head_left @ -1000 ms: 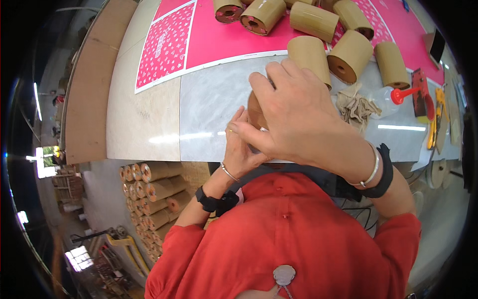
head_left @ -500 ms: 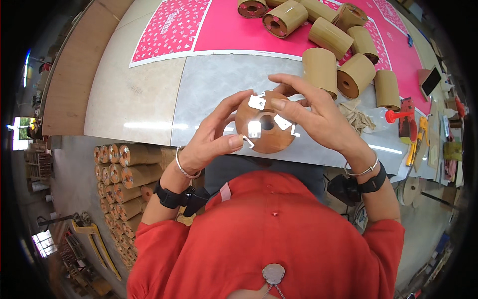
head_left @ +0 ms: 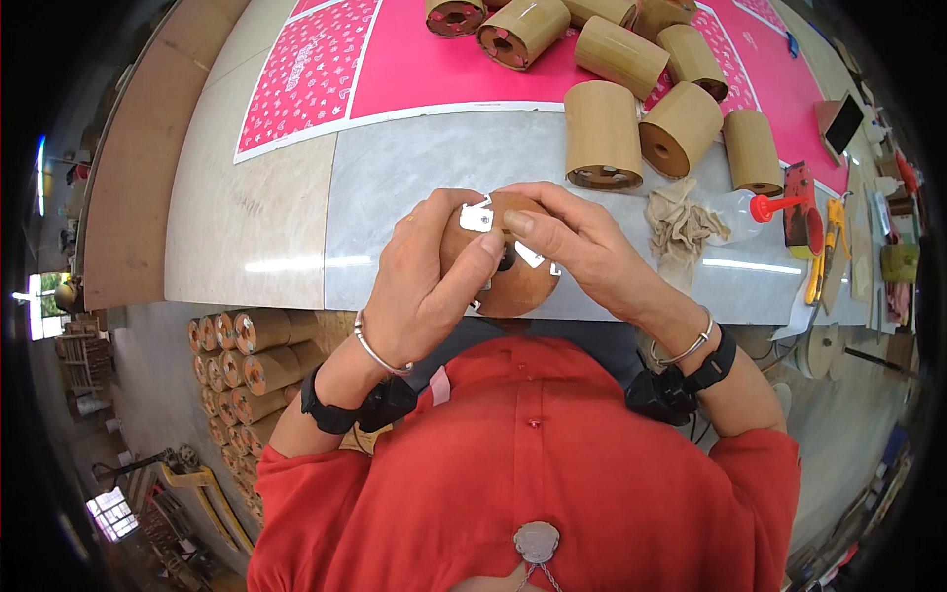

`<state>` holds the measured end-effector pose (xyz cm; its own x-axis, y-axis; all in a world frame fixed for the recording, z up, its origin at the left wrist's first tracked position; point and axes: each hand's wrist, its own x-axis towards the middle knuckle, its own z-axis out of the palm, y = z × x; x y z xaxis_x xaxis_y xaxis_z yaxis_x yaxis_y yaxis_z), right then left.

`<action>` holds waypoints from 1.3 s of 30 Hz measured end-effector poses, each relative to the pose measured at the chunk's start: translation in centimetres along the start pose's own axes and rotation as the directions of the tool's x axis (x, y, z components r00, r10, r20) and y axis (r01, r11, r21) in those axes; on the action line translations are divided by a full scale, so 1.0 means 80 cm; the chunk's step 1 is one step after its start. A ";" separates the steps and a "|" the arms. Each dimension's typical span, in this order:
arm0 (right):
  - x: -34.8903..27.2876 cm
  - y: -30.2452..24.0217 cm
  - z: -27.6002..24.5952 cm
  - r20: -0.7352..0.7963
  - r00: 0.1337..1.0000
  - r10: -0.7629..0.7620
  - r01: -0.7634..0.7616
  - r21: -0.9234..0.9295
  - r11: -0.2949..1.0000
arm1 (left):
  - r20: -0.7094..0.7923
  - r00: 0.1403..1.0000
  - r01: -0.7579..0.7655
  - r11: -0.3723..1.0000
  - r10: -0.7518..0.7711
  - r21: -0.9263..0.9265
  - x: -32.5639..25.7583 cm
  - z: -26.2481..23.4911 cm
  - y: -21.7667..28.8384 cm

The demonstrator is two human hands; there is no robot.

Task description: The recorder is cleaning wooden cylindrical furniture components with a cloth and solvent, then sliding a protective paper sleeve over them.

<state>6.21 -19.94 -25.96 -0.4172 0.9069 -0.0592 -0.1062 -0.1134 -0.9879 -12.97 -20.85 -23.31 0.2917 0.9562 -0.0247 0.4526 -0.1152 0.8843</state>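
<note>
Between my hands, at the table's near edge, is a brown cardboard cylinder (head_left: 523, 293), its round end facing up. White bent tabs (head_left: 477, 218) sit on that end around a dark central hole. My left hand (head_left: 409, 271) is wrapped round its left side, with the thumb lying across the end face close to the hole. My right hand (head_left: 582, 242) grips the far right side; its thumb presses on the face between two white tabs. Fingers on the far side are partly hidden, and my left thumb covers part of the face.
Several brown cylinders (head_left: 602, 128) lie or stand on a pink printed sheet (head_left: 434, 74) and the grey tabletop (head_left: 395, 168). Rightward are a crumpled cloth (head_left: 681, 222), a red-nozzled bottle (head_left: 735, 215) and a yellow cutter (head_left: 832, 237). More cylinders (head_left: 258, 370) are stacked below left.
My left thumb has moved up from the lower edge onto the end face, and both hands have closed in round the cylinder. The table things have shifted left in view.
</note>
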 end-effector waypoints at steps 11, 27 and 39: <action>-0.002 0.018 0.000 -0.031 0.999 0.018 -0.021 -0.072 0.997 | -0.007 0.997 -0.077 0.944 0.079 -0.322 -0.002 0.019 -0.028; -0.001 0.051 -0.008 -0.081 0.984 0.158 -0.167 -0.107 0.980 | 0.106 0.986 0.169 0.825 -0.132 -0.540 0.000 0.049 -0.078; 0.000 0.039 -0.002 -0.164 0.972 0.169 -0.206 -0.244 0.948 | -0.087 0.996 -0.035 0.902 -0.003 -0.429 -0.004 0.076 -0.111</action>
<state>6.00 -20.22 -29.08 -0.2756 0.9287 -0.2482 0.2055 -0.1953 -0.9590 -11.97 -21.78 -33.99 0.2154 0.9764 0.0132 0.0365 -0.0215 0.9991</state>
